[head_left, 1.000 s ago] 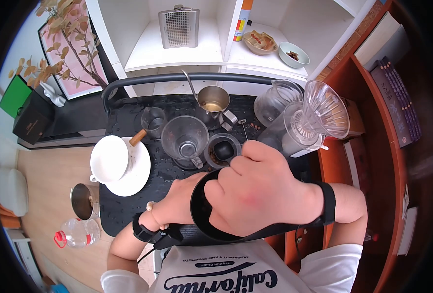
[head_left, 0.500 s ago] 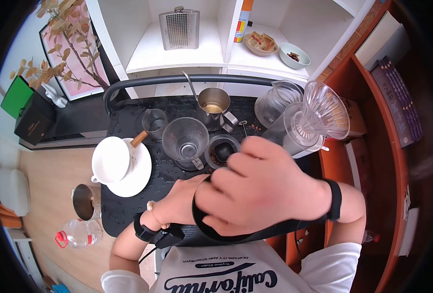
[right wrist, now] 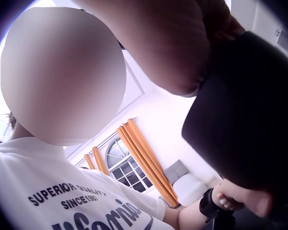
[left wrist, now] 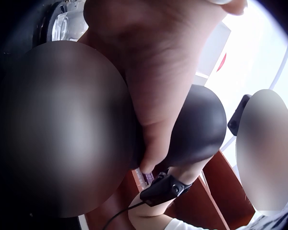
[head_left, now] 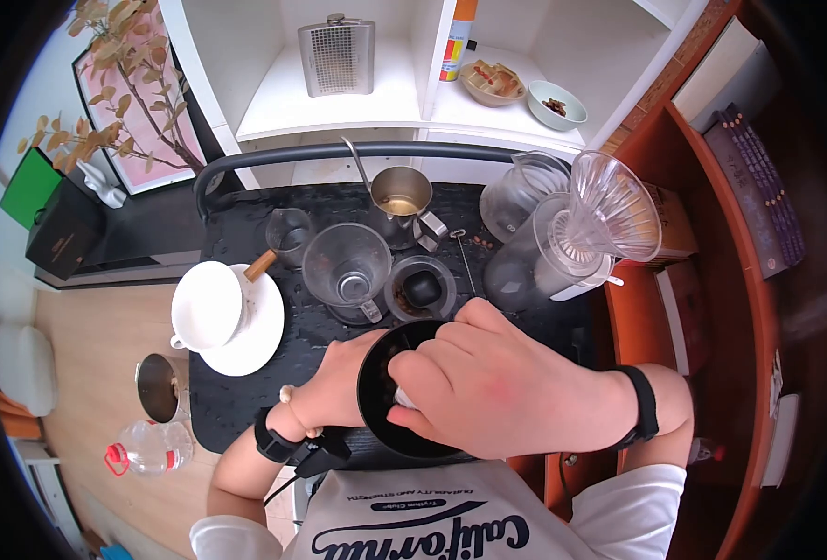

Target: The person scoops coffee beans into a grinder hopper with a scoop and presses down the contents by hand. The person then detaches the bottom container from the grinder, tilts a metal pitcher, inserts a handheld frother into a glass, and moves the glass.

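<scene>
My left hand grips a deep black bowl from its left side, low over the table's near edge. Its thumb presses the dark outer wall in the left wrist view. Over the bowl's mouth, my right hand is curled, its fingers round a whitish thing. Only a small end of that shows between finger and thumb, so I cannot tell its kind. Dark bits lie in the bowl's shadow. Just beyond stand a clear cup with a handle and a small container with brown beans and a black scoop.
A white cup leans on a saucer at the left. Behind are a steel gooseneck kettle and a small glass. To the right stand a glass jug and a ribbed clear dripper. A rail edges the table's back.
My right hand has shifted within the bowl's mouth and turned slightly, baring the whitish thing in its grip and more of the bowl's inside. My left hand keeps its hold on the bowl.
</scene>
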Motion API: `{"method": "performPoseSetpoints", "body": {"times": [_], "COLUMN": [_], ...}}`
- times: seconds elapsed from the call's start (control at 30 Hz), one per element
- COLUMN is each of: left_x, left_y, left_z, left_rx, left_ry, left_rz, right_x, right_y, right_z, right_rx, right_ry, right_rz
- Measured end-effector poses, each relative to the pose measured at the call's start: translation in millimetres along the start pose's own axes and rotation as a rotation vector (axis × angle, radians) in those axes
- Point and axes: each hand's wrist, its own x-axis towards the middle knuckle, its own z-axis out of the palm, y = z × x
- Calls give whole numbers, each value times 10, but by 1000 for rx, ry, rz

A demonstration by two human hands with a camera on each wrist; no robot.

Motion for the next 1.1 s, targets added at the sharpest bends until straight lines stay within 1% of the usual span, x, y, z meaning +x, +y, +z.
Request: {"method": "performPoseSetpoints", "body": {"times": [0.03,0.07,0.1,0.13,0.17,0.2,0.23,0.33,0.37,0.4,0.43,0.47,0.5,0.53,0.57,0.63,0.7,0.73,0.77,0.83,0.87,0.93,0.97,1.03,1.07,1.1], "left_x": [44,79,104,122,132,141,152,173,171,167,125,73,53,-9,-60,-162,-246,-270,-292,-330,-349,-377,-371,-343,-337,-331], "left_y": [-3,0,16,54,101,129,130,118,112,98,35,-35,-70,-78,-109,-216,-302,-303,-351,-453,-443,-370,-377,-414,-399,-376], "left_z": [-32,-57,-82,-100,-117,-126,-128,-126,-111,-89,-76,-65,-52,-70,-76,-69,-55,-56,-81,-129,-102,-3,62,175,187,192], "left_rx": [46,92,123,126,67,8,11,26,80,135,96,56,15,-43,-43,-101,-179,-225,-229,178,177,-88,-86,-238,-237,-195], "left_ry": [-63,-125,-156,-159,-173,-188,-190,-197,-195,-193,-151,-107,-42,-20,24,110,179,197,198,147,148,248,250,389,390,382], "left_rz": [22,43,88,88,93,96,93,115,90,66,90,111,150,84,75,73,81,72,69,312,308,74,72,47,47,62], "right_x": [-6,-3,-1,2,8,9,9,3,-6,-13,-26,-79,-172,-273,-408,-621,-820,-910,-995,-1088,-1095,-1087,-1061,-970,-917,-855], "right_y": [28,48,71,92,118,146,169,225,224,217,218,229,243,254,293,368,391,412,438,453,463,477,479,463,431,391], "right_z": [-4,-5,-9,-13,-12,-8,-8,-50,-79,-122,-149,-165,-183,-191,-100,38,249,348,438,558,587,627,622,587,578,572], "right_rx": [75,75,139,202,202,201,201,196,194,186,180,180,166,153,97,-56,-219,-215,-217,-232,-229,-210,-208,-146,-145,-42], "right_ry": [-43,-42,-42,-41,-37,-52,-66,-110,-107,-36,35,36,115,193,263,144,-57,-61,-113,-184,-185,-164,-163,-99,-98,9], "right_rz": [-49,-48,-78,-107,-106,-152,-199,-208,-206,-167,-127,-125,-67,-10,35,101,181,181,215,280,278,305,303,272,270,261]}}
